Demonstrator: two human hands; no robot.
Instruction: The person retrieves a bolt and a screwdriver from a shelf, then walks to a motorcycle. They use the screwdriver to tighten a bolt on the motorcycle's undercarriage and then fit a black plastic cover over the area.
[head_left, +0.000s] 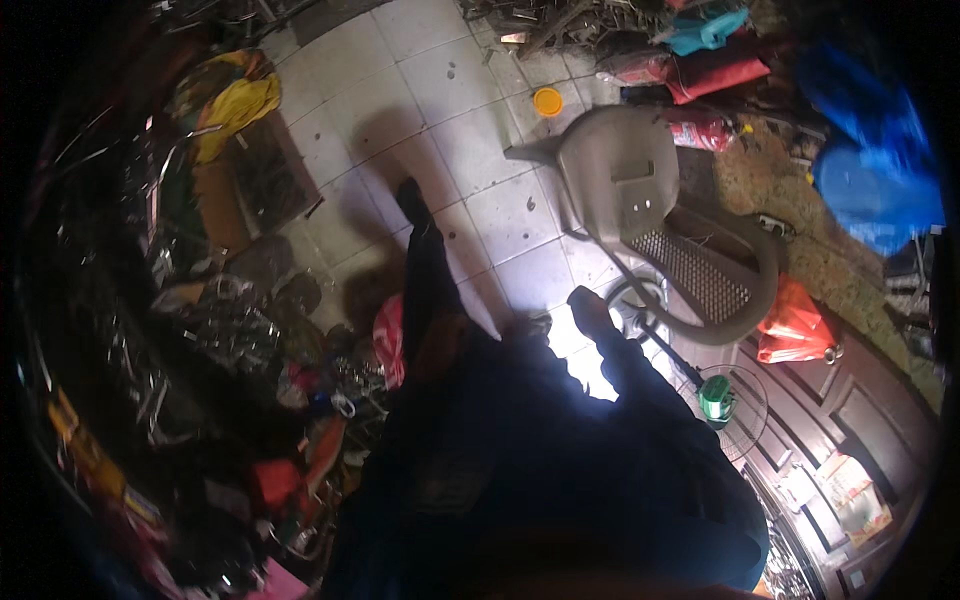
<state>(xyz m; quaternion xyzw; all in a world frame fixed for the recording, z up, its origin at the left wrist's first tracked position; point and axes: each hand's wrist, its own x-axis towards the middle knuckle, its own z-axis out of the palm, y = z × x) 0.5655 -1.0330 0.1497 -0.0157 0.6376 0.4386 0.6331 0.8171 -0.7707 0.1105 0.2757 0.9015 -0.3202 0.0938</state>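
The left hand (410,196) reaches out over the tiled floor (400,110), dark and blurred; its grip cannot be told; the right hand (590,305) hangs near the tipped grey plastic chair (640,190), apparently empty, its grip likewise unclear.

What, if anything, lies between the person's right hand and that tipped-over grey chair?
Nothing visible does. The right hand, dark and blurred, is just short of the grey chair, which lies tipped on the tiled floor. Only bare tile shows between them. The wire fan guard sits lower right, off that line.
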